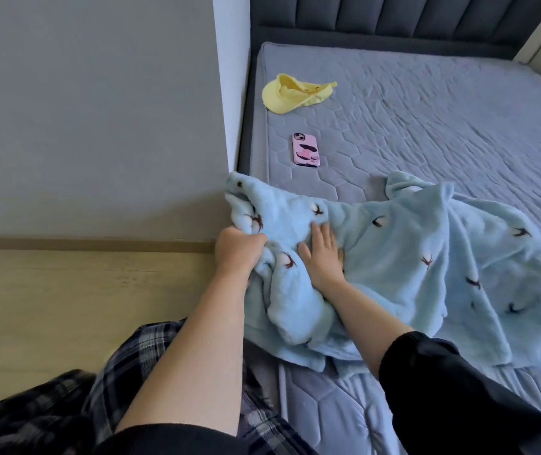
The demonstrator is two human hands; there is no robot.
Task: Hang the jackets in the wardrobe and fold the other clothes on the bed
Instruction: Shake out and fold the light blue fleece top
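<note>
Head camera looks down over both arms, and the action is at the near left side of the bed (443, 126), where a light blue fleece garment (410, 257) lies spread and rumpled across the quilted grey-blue mattress cover. It is fluffy and dotted with small dark-and-white motifs. Its left end is bunched up right at the mattress edge, and its lower hem spills toward the person. The left hand (239, 247) has a tight grip here, fingers curled into a fist around a wad of that bunched fabric beside the bed's edge. The right hand (323, 254) is just beside it, not grasping at all: palm down, fingers straight and slightly spread, pressing flat on the fleece. A black sleeve (443, 389) covers the right forearm up to near the wrist, while the left forearm is bare. Farther up the mattress, well apart from the garment, a phone in a pink case (306, 150) lies face down, and beyond it sits a yellow cap (295, 93), close to the dark padded headboard (394, 18). A grey wall (98, 110) rises to the left above pale wooden floor (65, 290), and plaid trousers (131, 372) show at the bottom left.
</note>
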